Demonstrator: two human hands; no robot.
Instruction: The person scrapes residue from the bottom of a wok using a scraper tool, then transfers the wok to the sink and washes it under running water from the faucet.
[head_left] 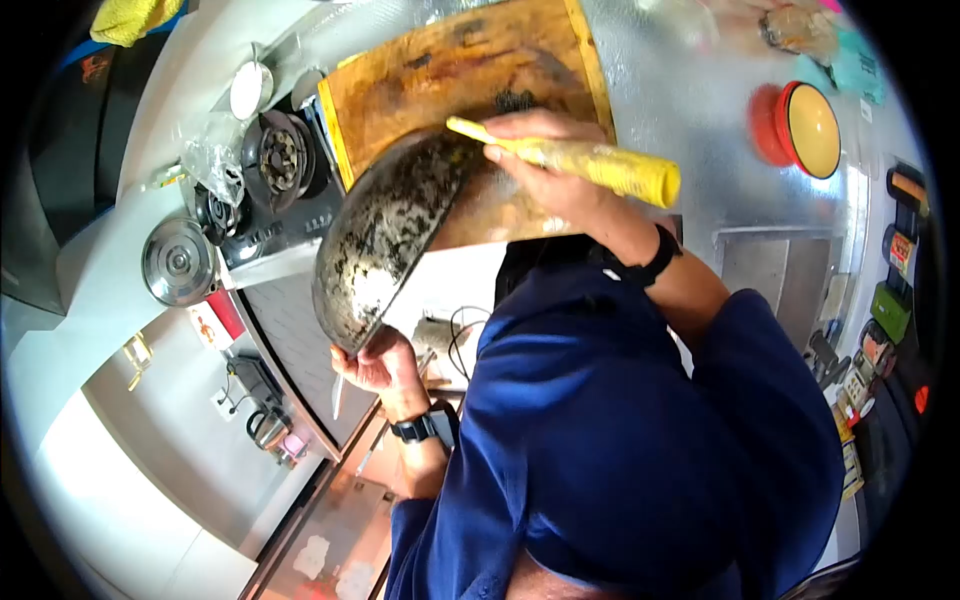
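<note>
A dark, scorched wok (pixel 385 235) is held tilted on its side, its blackened outer surface showing. My left hand (pixel 385 363) grips the wok's lower rim, with the fingers partly behind it. My right hand (pixel 555 165) is wrapped round the yellow handle (pixel 610 170), near the wok's upper end. What joins the handle to the wok is hidden by my fingers. Behind the wok lies a worn wooden board (pixel 465 65) with yellow edges.
A stove (pixel 285 230) with a small pot of food (pixel 283 160) stands left of the board. A round metal lid (pixel 180 262) lies further left. At the right are a red-rimmed yellow bowl (pixel 812 130) and a sink (pixel 775 270).
</note>
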